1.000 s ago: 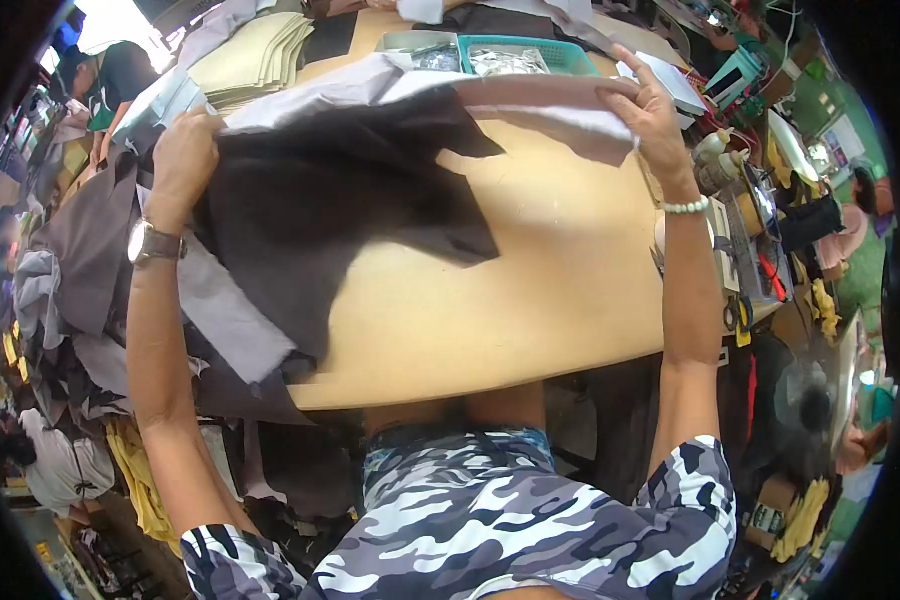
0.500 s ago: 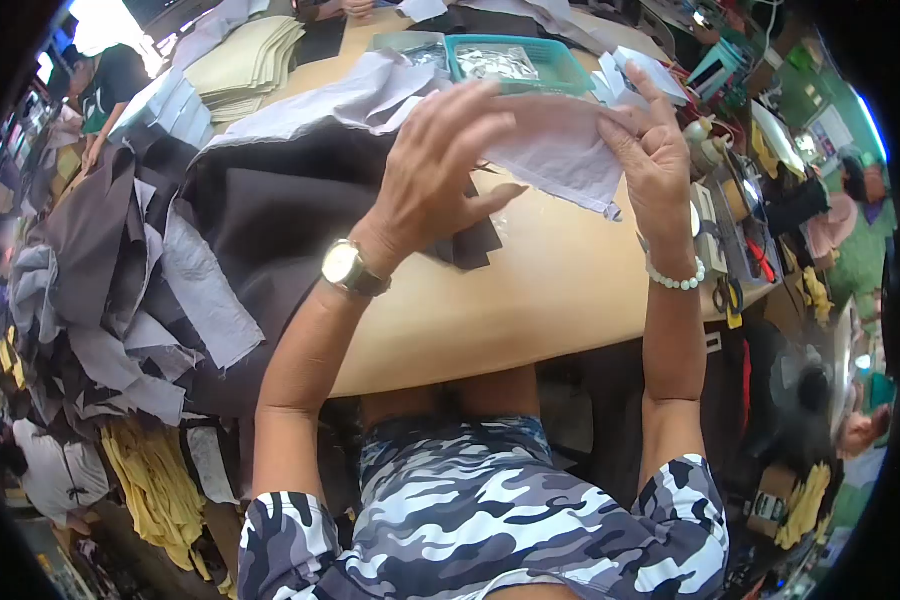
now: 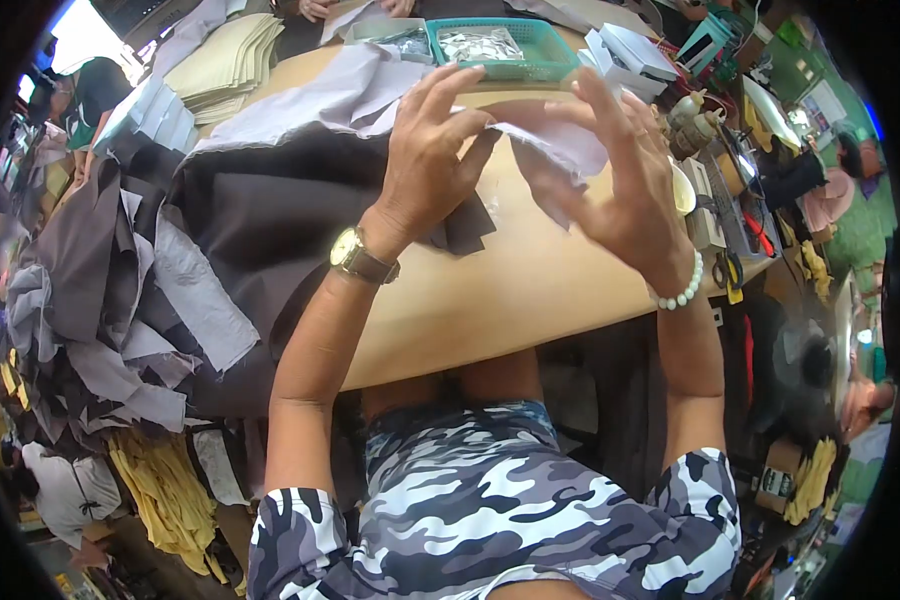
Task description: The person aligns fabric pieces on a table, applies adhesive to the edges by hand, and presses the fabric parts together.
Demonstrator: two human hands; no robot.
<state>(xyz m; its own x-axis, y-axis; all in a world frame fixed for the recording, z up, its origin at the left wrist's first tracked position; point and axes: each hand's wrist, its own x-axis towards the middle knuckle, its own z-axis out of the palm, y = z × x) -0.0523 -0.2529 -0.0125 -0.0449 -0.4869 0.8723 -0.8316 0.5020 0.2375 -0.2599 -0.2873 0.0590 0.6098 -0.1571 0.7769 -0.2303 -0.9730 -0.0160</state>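
A piece of greyish-mauve cloth (image 3: 540, 160) hangs in the air above the table, its near edge frayed and one side darker. My left hand (image 3: 422, 160), wearing a wristwatch, pinches one corner of it between thumb and fingers. Beside its other end is my right hand (image 3: 635, 195), with a beaded bracelet at the wrist. Its fingers are spread apart and somewhat blurred; whether they touch the cloth is hard to see. A large dark brown cloth (image 3: 280, 200) with a pale underside lies left of my left hand.
On the wooden table (image 3: 450, 310) stand a teal basket (image 3: 560, 60) of small pale pieces, stacked cream sheets (image 3: 225, 70) and white boxes (image 3: 630, 62). Scissors (image 3: 730, 272) are at the right edge. Another person's hands (image 3: 355, 8) are at the far side. Cloth scraps (image 3: 205, 290) hang at left.
The cloth was spread out from my right hand's pinch; now my left hand holds its corner and it has turned and folded. My right hand has opened and come lower and inward.
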